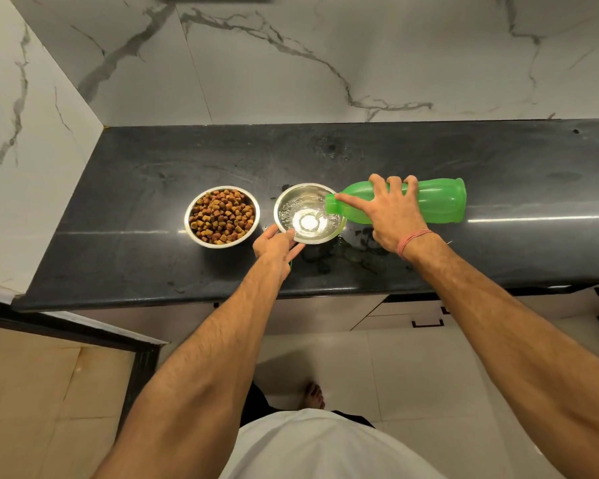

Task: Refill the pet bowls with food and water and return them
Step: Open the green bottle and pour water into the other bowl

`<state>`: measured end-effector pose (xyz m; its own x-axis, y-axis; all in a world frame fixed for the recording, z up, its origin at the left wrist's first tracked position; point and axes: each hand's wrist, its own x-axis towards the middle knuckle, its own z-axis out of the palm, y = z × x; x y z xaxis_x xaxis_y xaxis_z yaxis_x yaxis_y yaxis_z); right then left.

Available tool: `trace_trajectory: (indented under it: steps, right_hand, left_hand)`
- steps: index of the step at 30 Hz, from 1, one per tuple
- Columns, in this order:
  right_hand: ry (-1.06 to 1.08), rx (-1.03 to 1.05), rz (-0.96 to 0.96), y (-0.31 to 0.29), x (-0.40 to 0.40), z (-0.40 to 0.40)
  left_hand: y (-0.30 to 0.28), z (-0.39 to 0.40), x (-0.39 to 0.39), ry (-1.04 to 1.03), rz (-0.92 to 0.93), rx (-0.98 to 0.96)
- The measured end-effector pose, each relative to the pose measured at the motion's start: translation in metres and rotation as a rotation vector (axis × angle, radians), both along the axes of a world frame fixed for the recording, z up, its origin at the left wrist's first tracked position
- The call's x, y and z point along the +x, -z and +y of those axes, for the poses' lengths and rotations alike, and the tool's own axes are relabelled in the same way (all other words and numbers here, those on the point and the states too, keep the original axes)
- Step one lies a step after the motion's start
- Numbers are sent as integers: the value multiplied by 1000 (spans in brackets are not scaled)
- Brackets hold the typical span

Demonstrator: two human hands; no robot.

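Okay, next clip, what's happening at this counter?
A person is filling pet bowls on a dark counter. The right hand holds a green bottle tipped on its side, mouth over a steel bowl, and water is running into it. The left hand steadies that bowl by its near rim. Left of it, a second steel bowl is already full of kibble. Some water has spilled on the counter near the water bowl.
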<state>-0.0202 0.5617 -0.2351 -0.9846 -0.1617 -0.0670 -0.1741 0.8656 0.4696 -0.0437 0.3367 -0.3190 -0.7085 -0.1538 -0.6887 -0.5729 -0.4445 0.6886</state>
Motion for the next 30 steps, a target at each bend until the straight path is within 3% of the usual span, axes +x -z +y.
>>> trace_trajectory:
  steps: [23,30]
  right_hand:
    - [-56,-27,59,-14,-4,-6]
    - [-11,-80,64,-3,-1,-9]
  left_hand:
    - [-9,-3,6,22,-3,10]
    - [-15,-18,12,192,58,-156]
